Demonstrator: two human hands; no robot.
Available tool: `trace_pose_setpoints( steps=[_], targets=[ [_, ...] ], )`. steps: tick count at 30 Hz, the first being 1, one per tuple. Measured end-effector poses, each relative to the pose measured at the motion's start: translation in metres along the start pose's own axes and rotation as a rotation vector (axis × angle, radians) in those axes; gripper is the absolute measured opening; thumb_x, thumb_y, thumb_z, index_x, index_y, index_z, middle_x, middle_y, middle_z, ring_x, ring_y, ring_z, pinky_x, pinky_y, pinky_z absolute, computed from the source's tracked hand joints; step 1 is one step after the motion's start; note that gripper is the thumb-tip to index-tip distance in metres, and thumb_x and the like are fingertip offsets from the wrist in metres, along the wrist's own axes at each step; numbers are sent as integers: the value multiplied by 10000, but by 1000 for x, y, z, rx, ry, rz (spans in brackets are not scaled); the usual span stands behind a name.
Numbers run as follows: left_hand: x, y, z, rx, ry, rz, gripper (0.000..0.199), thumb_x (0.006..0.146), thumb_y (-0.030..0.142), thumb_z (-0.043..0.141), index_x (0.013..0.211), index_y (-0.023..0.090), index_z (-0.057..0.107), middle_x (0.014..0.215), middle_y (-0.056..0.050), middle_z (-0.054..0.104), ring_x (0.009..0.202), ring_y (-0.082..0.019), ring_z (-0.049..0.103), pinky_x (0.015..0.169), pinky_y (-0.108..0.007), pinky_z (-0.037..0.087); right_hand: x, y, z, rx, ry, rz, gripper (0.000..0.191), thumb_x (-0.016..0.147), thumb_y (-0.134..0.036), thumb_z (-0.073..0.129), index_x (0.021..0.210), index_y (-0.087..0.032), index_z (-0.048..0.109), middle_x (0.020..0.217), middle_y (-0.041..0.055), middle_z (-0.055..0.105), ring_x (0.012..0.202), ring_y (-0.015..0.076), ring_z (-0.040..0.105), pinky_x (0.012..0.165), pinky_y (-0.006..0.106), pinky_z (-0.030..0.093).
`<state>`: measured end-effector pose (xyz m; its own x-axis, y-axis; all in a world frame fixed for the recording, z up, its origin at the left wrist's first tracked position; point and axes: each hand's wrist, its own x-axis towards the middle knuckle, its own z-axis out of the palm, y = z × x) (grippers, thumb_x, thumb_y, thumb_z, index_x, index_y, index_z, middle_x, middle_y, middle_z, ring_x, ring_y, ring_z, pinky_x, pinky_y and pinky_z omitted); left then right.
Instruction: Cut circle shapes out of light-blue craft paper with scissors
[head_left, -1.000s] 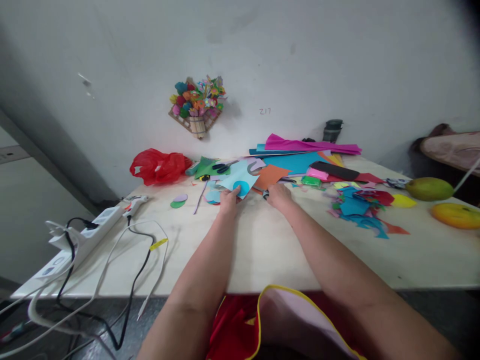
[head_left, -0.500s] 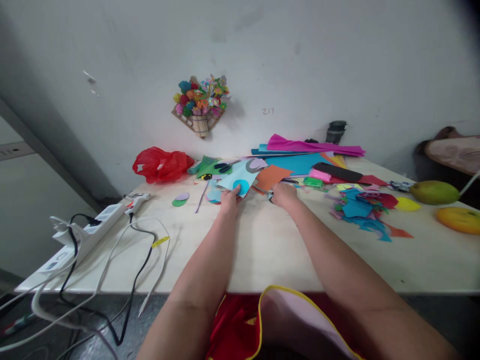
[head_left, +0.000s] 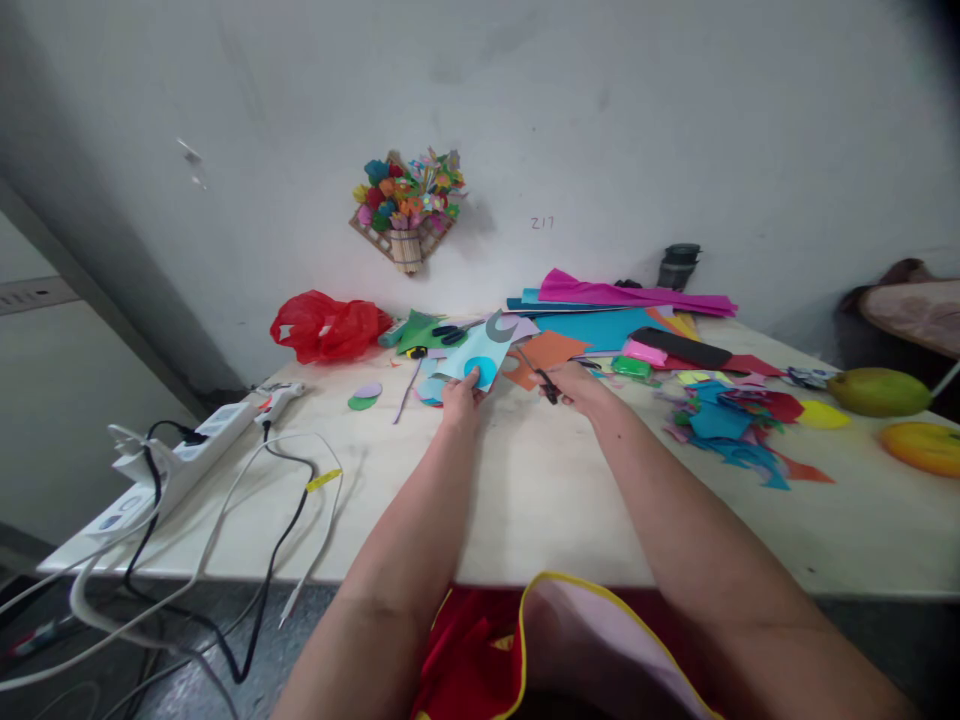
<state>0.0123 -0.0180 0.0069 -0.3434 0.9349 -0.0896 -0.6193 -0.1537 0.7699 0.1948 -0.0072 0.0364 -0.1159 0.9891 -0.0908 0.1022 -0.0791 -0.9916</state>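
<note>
My left hand [head_left: 463, 390] pinches the lower edge of a light blue sheet of paper [head_left: 463, 358], with a darker blue circle [head_left: 480, 373] lying against it under my thumb. In my right hand [head_left: 577, 383] are small black-handled scissors [head_left: 550, 387], their blades pointing up and left toward the sheet. Behind the blades lies a piece of orange paper [head_left: 556, 348]. A grey curved paper piece [head_left: 499, 328] shows at the sheet's upper right edge. Left of my left hand, a lilac oval [head_left: 368, 389] overlaps a green one [head_left: 363, 403].
Paper scraps [head_left: 720, 415] are heaped at the right, near a green mango [head_left: 879, 392] and an orange-yellow fruit [head_left: 922, 446]. Coloured sheets [head_left: 600, 330] lie at the back. A red plastic bag [head_left: 330, 328] sits back left; a power strip [head_left: 180, 465] with trailing cables lies at the left edge.
The scissors in my right hand have turned into clear view, blades now toward the light blue sheet. My left hand keeps its hold on the paper. The whole view has shifted slightly.
</note>
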Motion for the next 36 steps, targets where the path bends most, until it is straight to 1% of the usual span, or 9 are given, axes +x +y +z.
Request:
trace_pose_setpoints(
  steps=[2,4,8,12,16,20,24,29,36],
  targets=[
    [0,0,0,-8,2,3,148,774,88,758,843,131,634,751,-51,694,682,-187,709,691,-321,608,-4,-2,6,105,12,117,109,856,-165,678,762,-182,626,564,23,653,486,121,581,361,182,226],
    [1,0,-1,-6,-4,-1,158,771,101,766,854,135,635,754,-47,693,679,-190,713,686,-324,607,-8,-3,12,241,-49,181,182,922,-166,594,741,-173,584,635,57,695,530,122,636,347,172,233],
    [4,-1,-4,-5,-25,-9,197,754,124,799,867,143,638,772,-48,696,718,-202,727,719,-332,607,-8,0,20,343,-135,191,162,937,-145,567,779,-173,590,699,81,730,583,144,684,352,174,309],
    [5,-2,-3,-11,23,-12,164,779,116,775,848,150,631,748,-39,687,697,-188,713,714,-323,602,-7,3,23,361,-168,232,118,914,-89,587,821,-160,604,671,79,720,556,142,668,374,170,373],
    [4,-1,-2,-42,14,-20,143,792,105,755,838,148,626,762,-44,695,689,-183,711,722,-319,602,-11,2,23,326,-224,225,142,971,-154,564,833,-173,590,664,53,707,537,135,654,408,180,452],
    [4,-2,-1,-42,45,-19,141,797,113,741,836,153,612,742,-33,678,715,-186,715,739,-324,594,-18,0,24,257,-324,211,247,1010,-404,551,873,-200,564,685,43,701,557,158,675,467,223,533],
    [7,-4,-2,-21,94,2,196,757,118,762,819,171,584,699,-11,650,698,-178,694,696,-306,588,-21,0,26,169,-394,209,386,936,-577,612,877,-202,543,693,48,696,581,176,690,469,241,552],
    [9,-4,-4,22,85,22,223,735,154,784,782,185,569,681,-1,641,681,-167,678,696,-300,583,-22,2,28,67,-450,160,403,887,-587,676,893,-204,551,662,36,682,547,171,671,425,223,525],
    [5,-2,-5,63,73,39,245,730,193,804,767,184,561,631,17,619,602,-136,637,635,-258,551,-25,1,36,-4,-441,83,464,818,-599,753,904,-189,552,630,26,669,506,160,651,387,212,497]
  ],
)
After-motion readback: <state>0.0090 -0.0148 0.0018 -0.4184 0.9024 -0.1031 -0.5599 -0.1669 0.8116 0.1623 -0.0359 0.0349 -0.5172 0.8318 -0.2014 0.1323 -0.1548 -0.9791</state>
